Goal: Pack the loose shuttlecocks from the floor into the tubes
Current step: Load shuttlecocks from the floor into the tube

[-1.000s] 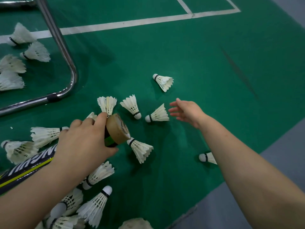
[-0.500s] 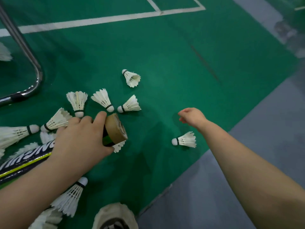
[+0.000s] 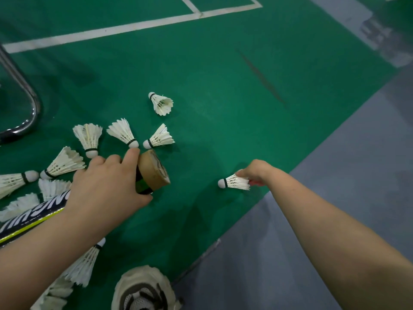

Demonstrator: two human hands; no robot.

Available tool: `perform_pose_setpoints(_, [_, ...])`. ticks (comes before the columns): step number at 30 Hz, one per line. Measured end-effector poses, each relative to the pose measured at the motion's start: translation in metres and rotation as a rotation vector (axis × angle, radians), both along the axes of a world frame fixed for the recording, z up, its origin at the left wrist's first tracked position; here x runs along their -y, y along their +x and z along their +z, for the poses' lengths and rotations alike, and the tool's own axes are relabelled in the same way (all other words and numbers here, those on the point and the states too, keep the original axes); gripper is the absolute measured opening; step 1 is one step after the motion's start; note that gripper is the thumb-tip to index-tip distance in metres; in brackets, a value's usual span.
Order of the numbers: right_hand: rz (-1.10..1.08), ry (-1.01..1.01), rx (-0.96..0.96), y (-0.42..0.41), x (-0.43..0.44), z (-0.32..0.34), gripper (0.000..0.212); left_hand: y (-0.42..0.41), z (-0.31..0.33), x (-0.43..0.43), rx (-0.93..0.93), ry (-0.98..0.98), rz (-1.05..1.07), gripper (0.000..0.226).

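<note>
Shuttlecocks lie scattered on the green court floor (image 3: 223,97), most of them at the left. One shuttlecock (image 3: 234,182) is in the right grip (image 3: 257,172), whose bare fingers pinch its feather skirt; its cork points left. It sits low over the green surface, near the edge where the grey floor (image 3: 335,198) begins. Whether it touches the floor cannot be told.

The left grip (image 3: 105,186) is clenched round a tube (image 3: 152,171) close to its brown capped end, thumb below and fingers over the top. The tube runs down to the lower left, its dark body with white lettering and a yellow stripe partly under the forearm.

Just beyond the tube's end three shuttlecocks sit in a loose row: one with its cork toward the camera (image 3: 89,136), a middle one (image 3: 123,133) whose cork is just beside the left forefinger, and a third (image 3: 159,138) with its cork pointing left. A lone shuttlecock (image 3: 162,103) lies further off, apart from them. Left of the hand are two more (image 3: 63,163) (image 3: 13,181), corks nearly touching, with further feathers (image 3: 52,187) beside the tube. Another shuttlecock (image 3: 86,265) lies below the left forearm.

A white shoe (image 3: 143,289) shows at the bottom edge. A bent chrome bar (image 3: 31,104) stands at the far left, and a white court line (image 3: 134,26) crosses the top.
</note>
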State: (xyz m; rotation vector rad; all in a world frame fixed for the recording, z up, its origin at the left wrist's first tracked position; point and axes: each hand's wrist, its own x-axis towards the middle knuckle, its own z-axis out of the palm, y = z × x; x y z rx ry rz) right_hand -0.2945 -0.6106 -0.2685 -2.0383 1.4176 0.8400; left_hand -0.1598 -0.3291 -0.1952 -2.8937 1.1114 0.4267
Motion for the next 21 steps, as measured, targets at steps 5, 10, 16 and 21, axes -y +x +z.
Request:
perform_pose_setpoints(5, [-0.113,0.021,0.106,-0.014,0.002,-0.007,0.034,-0.009,0.004,0.007,0.008,-0.005,-0.019,0.079])
perform_pose_setpoints(10, [-0.262,0.119,0.345,-0.014,0.002,-0.009,0.021,-0.013,0.009,0.005,-0.004,-0.017,-0.008,0.082])
perform_pose_setpoints(16, [-0.262,0.238,0.403,0.010,-0.018,-0.006,0.019,-0.008,0.018,-0.012,-0.013,-0.021,0.043,0.080])
perform_pose_setpoints(21, [-0.227,0.346,0.455,0.044,-0.050,-0.014,0.020,0.009,0.027,-0.046,0.014,0.005,0.128,0.073])
